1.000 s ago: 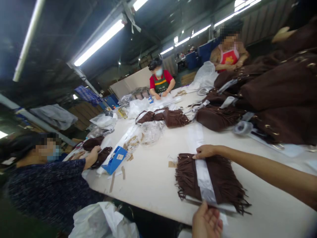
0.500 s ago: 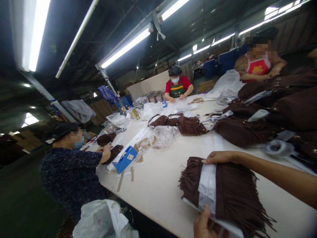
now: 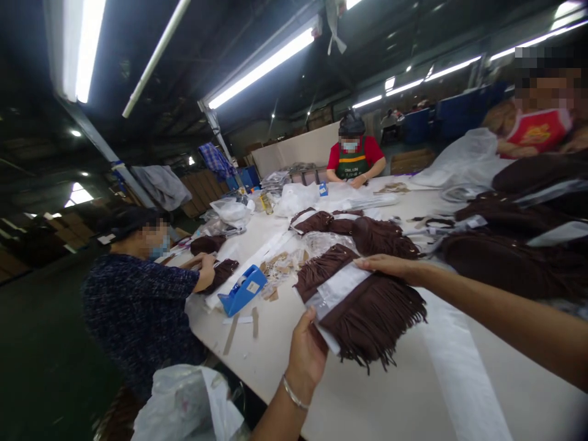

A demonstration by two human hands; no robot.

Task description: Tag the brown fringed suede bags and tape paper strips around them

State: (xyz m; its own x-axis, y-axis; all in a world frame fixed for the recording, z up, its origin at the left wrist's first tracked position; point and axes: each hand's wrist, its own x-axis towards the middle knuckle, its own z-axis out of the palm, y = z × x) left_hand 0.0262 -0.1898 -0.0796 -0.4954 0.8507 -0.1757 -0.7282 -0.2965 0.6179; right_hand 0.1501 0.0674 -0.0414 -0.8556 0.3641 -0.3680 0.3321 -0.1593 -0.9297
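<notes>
Between my two hands is a dark brown fringed bag [image 3: 367, 312], held tilted above the table. A white band [image 3: 342, 283] with clear tape wraps across its middle, and fringe hangs from both sides. My left hand [image 3: 309, 349], with a bracelet at the wrist, grips the near edge, thumb on top by the end of the band. My right hand [image 3: 383, 267] is closed over the far edge, its fingertips at the other end of the band. The fingers under the bag are hidden.
More brown fringed bags [image 3: 383, 237] lie just beyond, with a large pile [image 3: 487, 251] at the right. A blue tape dispenser [image 3: 243, 291] stands near a co-worker [image 3: 138, 312] at the left. A white plastic bag [image 3: 184, 401] hangs below the table edge. Another person [image 3: 353, 156] works across the table [image 3: 285, 331].
Both hands have carried the fringed bag left and away from me, lifting and turning it. A long white strip on the table at the right now shows. The camera view has shifted slightly.
</notes>
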